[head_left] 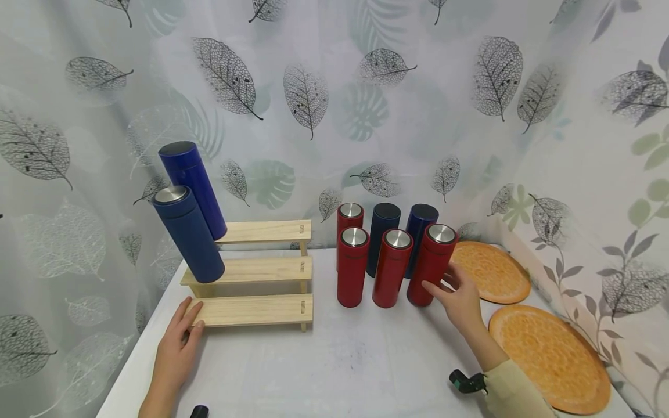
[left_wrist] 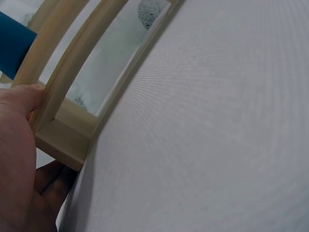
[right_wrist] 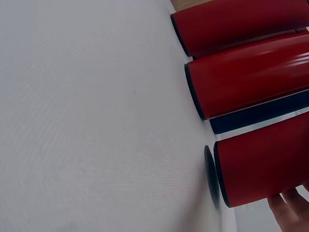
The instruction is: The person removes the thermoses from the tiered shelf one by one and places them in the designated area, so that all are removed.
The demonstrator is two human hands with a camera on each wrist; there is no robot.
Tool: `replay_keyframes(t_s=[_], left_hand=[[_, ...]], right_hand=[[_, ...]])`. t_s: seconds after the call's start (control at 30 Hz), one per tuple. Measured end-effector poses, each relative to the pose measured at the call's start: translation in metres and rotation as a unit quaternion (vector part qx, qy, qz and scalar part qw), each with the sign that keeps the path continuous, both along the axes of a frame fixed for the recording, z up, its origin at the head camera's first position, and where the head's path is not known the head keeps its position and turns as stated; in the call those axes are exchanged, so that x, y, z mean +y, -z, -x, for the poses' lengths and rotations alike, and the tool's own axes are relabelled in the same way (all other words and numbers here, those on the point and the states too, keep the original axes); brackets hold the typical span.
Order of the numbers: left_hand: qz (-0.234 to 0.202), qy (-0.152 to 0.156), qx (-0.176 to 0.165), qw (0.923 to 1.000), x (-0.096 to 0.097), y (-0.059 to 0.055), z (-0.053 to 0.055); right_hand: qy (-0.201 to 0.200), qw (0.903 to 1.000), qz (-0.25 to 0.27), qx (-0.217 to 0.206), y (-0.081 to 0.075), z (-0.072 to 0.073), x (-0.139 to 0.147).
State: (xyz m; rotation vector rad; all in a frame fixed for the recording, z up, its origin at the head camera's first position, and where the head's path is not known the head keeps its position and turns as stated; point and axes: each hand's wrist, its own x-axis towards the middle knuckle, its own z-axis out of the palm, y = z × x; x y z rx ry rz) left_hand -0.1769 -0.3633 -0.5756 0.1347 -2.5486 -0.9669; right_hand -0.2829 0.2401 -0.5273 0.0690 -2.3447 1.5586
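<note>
My right hand [head_left: 462, 299] holds a red thermos flask [head_left: 430, 270] with a steel lid by its right side. In the right wrist view this flask [right_wrist: 260, 166] leans a little, its base close over a dark round patch on the table. At the left, my left hand [head_left: 175, 351] grips the left end of a three-step wooden rack [head_left: 256, 310], with the thumb over the lowest step in the left wrist view. A steel-lidded blue flask [head_left: 190, 238] stands on the middle step, and a dark-lidded blue flask [head_left: 195, 183] on the top step behind it.
Beside the held flask stand a red flask [head_left: 391, 273] and another red flask [head_left: 352, 270]. Behind are a third red flask [head_left: 349, 222], a dark blue flask [head_left: 384, 232] and a blue flask [head_left: 418, 232]. Two round orange-brown mats [head_left: 549, 360] lie at the right. A leaf-patterned curtain [head_left: 334, 157] hangs behind.
</note>
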Motion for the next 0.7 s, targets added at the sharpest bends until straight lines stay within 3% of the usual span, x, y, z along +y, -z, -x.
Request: replay_keyframes(t_s=[0.3, 0.7], left_hand=[[-0.001, 0.000, -0.002, 1.0000, 0.0010, -0.0022, -0.0007], [-0.002, -0.001, 0.001, 1.0000, 0.0013, -0.0028, -0.0014]], right_hand=[[0.003, 0.9997, -0.001, -0.024, 0.0048, -0.0012, 0.0028], [-0.006, 0.9999, 0.004, -0.013, 0.0079, 0.0009, 0.0018]])
